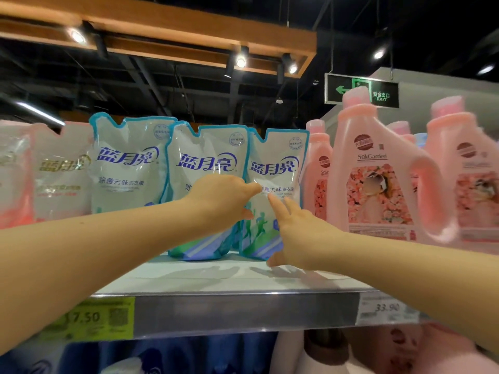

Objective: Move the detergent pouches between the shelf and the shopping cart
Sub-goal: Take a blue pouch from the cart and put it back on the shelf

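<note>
Best to take the detergent pouch standing on the shelf just left of the pink bottle by both side edges, then lift straight, sparing the neighbouring pouch farther left. Left hand loosely open, forefinger on the pouch front; right hand spread wide, fingertip touching, gripping nothing.

Dark ceiling, wooden frame, spotlights lit, green exit sign.

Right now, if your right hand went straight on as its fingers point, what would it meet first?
The right hand would meet the rightmost blue-trimmed pouch front-on; it seems nearly touching, though depth is unclear.
</note>
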Action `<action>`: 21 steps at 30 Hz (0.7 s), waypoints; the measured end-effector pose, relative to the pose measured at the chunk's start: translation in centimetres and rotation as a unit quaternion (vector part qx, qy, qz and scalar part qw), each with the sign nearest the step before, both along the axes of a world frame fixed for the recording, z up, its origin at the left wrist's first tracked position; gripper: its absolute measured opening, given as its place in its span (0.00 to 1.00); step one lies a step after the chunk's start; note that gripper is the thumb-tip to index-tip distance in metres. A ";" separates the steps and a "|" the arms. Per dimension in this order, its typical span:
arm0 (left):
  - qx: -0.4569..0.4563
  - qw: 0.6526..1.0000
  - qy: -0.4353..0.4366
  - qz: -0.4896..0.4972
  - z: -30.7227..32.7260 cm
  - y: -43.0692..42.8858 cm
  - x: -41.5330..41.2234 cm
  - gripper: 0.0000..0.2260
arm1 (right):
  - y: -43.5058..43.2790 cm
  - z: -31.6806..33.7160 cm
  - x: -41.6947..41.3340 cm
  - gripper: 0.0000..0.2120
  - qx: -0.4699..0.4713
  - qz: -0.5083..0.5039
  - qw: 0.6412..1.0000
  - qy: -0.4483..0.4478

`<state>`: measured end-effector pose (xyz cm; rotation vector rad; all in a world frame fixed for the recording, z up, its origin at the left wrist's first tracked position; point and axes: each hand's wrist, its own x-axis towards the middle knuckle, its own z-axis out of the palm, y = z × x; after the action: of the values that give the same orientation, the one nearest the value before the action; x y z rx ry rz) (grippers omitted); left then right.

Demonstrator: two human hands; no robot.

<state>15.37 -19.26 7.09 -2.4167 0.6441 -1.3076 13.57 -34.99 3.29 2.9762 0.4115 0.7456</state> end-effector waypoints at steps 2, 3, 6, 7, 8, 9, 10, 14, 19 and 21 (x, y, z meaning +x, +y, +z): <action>-0.020 1.000 0.014 -0.004 -0.3 0.3 -1.1 0.22 | 0.0 0.0 -1.1 0.54 0.022 0.015 1.000 -0.014; -0.032 0.999 0.025 -0.007 -0.4 0.5 -1.8 0.22 | -0.1 0.0 -2.0 0.53 0.034 0.021 0.999 -0.024; -0.076 0.994 0.071 -0.027 -0.5 0.7 -4.7 0.23 | -0.8 0.2 -5.2 0.51 0.070 0.033 0.996 -0.055; -0.087 0.992 0.084 -0.032 -0.5 0.7 -5.8 0.23 | -1.2 0.2 -6.3 0.50 0.082 0.038 0.994 -0.065; -0.096 0.990 0.093 -0.038 -0.6 0.6 -7.1 0.24 | -1.7 0.2 -7.4 0.48 0.095 0.046 0.991 -0.077; -0.108 0.988 0.104 -0.045 -0.8 0.5 -8.3 0.23 | -2.2 0.1 -8.5 0.46 0.112 0.059 0.988 -0.090; -0.123 0.984 0.115 -0.053 -1.0 0.3 -9.6 0.23 | -2.8 0.0 -9.6 0.44 0.129 0.072 0.984 -0.100; -0.171 0.972 0.146 -0.072 -3.1 -0.3 -14.3 0.21 | -4.6 -1.2 -14.5 0.36 0.172 0.089 0.975 -0.113; -0.201 0.961 0.168 -0.090 -5.7 -1.4 -19.8 0.20 | -5.1 -3.3 -20.5 0.25 0.250 0.108 0.955 -0.115; -0.210 0.958 0.174 -0.092 -6.2 -1.8 -22.0 0.20 | -4.8 -4.0 -22.4 0.20 0.270 0.116 0.949 -0.112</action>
<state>-6.64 -21.05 0.87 -3.0431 0.7600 -1.1916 -8.88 -39.83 -0.72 3.3025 0.6395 1.4125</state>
